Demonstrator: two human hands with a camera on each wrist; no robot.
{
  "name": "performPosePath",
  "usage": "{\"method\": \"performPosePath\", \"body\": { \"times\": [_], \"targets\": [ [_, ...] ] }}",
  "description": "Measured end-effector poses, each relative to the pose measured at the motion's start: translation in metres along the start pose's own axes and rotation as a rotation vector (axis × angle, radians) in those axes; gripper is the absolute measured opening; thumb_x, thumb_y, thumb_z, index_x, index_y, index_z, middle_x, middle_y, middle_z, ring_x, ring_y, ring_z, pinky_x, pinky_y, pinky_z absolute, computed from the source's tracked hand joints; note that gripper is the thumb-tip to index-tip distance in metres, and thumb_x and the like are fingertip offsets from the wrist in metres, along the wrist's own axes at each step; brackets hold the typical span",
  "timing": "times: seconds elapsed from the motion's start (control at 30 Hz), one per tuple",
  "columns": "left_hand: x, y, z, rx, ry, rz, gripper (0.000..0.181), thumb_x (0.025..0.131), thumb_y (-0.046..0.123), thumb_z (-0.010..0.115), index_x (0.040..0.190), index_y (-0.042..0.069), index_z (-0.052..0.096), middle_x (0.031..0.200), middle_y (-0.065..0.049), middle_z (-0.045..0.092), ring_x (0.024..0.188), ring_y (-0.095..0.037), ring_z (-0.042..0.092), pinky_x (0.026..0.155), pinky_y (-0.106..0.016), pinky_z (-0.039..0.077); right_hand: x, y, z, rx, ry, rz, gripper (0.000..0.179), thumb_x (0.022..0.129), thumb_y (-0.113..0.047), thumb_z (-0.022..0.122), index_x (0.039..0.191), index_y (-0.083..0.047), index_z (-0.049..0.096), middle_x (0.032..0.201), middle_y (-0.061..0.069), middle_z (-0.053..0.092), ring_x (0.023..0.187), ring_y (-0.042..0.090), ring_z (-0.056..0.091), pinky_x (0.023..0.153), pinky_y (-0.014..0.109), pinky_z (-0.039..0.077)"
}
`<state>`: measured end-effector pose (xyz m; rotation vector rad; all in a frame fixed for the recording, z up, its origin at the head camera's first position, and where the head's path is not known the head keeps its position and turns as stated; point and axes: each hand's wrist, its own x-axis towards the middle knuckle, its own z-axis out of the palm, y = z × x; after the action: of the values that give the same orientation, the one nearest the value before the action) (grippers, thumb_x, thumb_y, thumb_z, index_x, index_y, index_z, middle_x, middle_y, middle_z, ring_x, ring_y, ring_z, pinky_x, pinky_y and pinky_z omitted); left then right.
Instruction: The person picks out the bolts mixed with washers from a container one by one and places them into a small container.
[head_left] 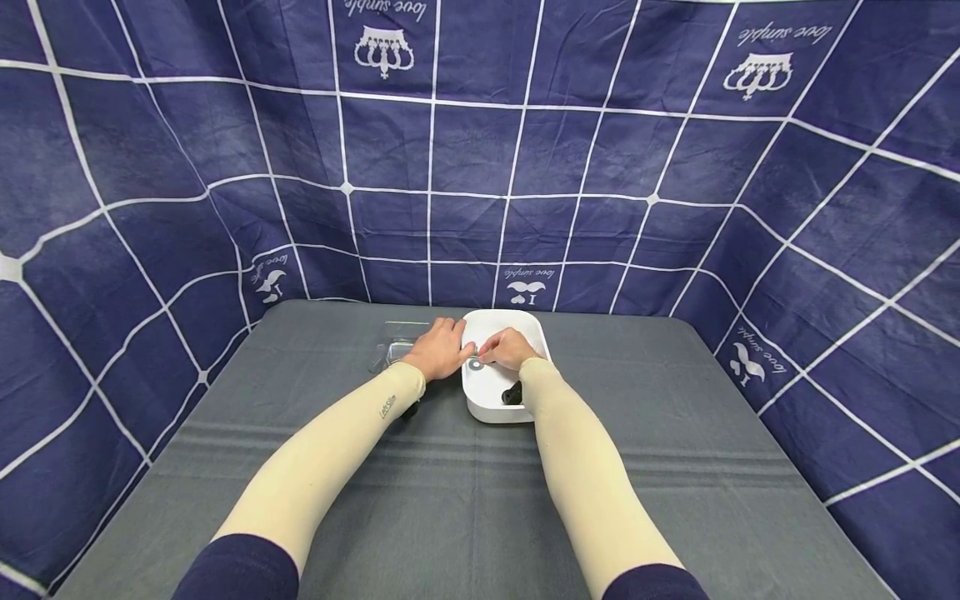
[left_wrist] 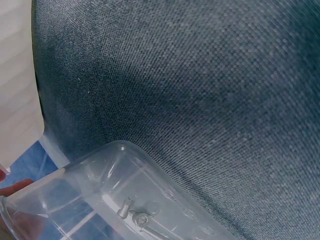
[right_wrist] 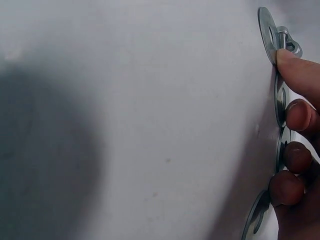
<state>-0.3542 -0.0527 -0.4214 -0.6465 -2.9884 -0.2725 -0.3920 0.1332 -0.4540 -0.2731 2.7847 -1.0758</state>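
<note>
My left hand (head_left: 441,348) lies at the left rim of a white tray (head_left: 501,413), its fingers extended and its thumb reaching over the rim. Inside the tray is my right hand (head_left: 508,350), fingers curled. In the right wrist view its fingertips pinch the edge of a flat metal washer (right_wrist: 267,35). A small metal fastener (right_wrist: 283,40) shows just behind that washer. Several more washers (right_wrist: 255,212) lie below, partly hidden by the fingers. In the left wrist view, a clear plastic box (left_wrist: 122,155) with small metal fittings (left_wrist: 140,218) is near the left hand.
A black object (head_left: 513,393) sits in the tray's near end, beside the right forearm. Another dark item (head_left: 410,409) is partly hidden under the left forearm. The grey cloth-covered table (head_left: 675,417) backs onto a blue checked curtain (head_left: 480,150).
</note>
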Motion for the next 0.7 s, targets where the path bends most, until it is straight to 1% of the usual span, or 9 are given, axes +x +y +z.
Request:
{"method": "performPosePath", "body": {
  "times": [0.1, 0.2, 0.4, 0.57, 0.7],
  "targets": [
    [0.0003, -0.0007, 0.0006, -0.005, 0.000, 0.001, 0.063, 0.104, 0.042, 0.040, 0.150, -0.001, 0.039, 0.139, -0.024, 0.051, 0.137, -0.036, 0.042, 0.108, -0.051, 0.045, 0.0000, -0.0013, 0.0002, -0.022, -0.001, 0.003, 0.007, 0.080, -0.016, 0.082, 0.086, -0.012, 0.081, 0.077, -0.007, 0.071, 0.075, 0.010, 0.053, 0.067, 0.021, 0.037],
    [0.0009, -0.0012, 0.0010, -0.006, -0.012, 0.001, 0.063, 0.104, 0.042, 0.040, 0.151, -0.001, 0.038, 0.140, -0.023, 0.050, 0.137, -0.036, 0.042, 0.110, -0.050, 0.043, 0.0008, -0.0015, 0.0006, -0.043, -0.001, 0.001, 0.007, 0.081, -0.016, 0.081, 0.086, -0.011, 0.081, 0.075, -0.007, 0.070, 0.072, 0.010, 0.051, 0.063, 0.021, 0.036],
    [0.0043, -0.0031, 0.0015, -0.037, -0.035, 0.003, 0.066, 0.102, 0.042, 0.043, 0.151, -0.002, 0.036, 0.142, -0.023, 0.050, 0.136, -0.037, 0.045, 0.114, -0.048, 0.038, 0.0008, -0.0013, 0.0018, -0.065, 0.002, -0.008, 0.009, 0.082, -0.018, 0.079, 0.086, -0.010, 0.081, 0.073, -0.007, 0.067, 0.069, 0.010, 0.050, 0.061, 0.022, 0.035],
    [0.0065, -0.0041, 0.0035, -0.058, -0.024, 0.020, 0.067, 0.102, 0.039, 0.047, 0.150, -0.005, 0.036, 0.141, -0.025, 0.051, 0.135, -0.039, 0.046, 0.116, -0.047, 0.037, 0.0000, 0.0006, 0.0006, -0.064, -0.006, -0.026, 0.011, 0.083, -0.020, 0.076, 0.084, -0.010, 0.081, 0.068, -0.009, 0.065, 0.066, 0.009, 0.049, 0.059, 0.022, 0.034],
    [0.0068, -0.0041, 0.0041, -0.067, -0.025, 0.016, 0.068, 0.101, 0.040, 0.047, 0.151, -0.004, 0.035, 0.141, -0.024, 0.050, 0.135, -0.038, 0.046, 0.115, -0.047, 0.037, 0.0013, 0.0022, 0.0003, -0.059, -0.001, -0.043, 0.011, 0.082, -0.019, 0.075, 0.083, -0.010, 0.081, 0.066, -0.009, 0.064, 0.064, 0.009, 0.049, 0.058, 0.022, 0.034]
  ]
}}
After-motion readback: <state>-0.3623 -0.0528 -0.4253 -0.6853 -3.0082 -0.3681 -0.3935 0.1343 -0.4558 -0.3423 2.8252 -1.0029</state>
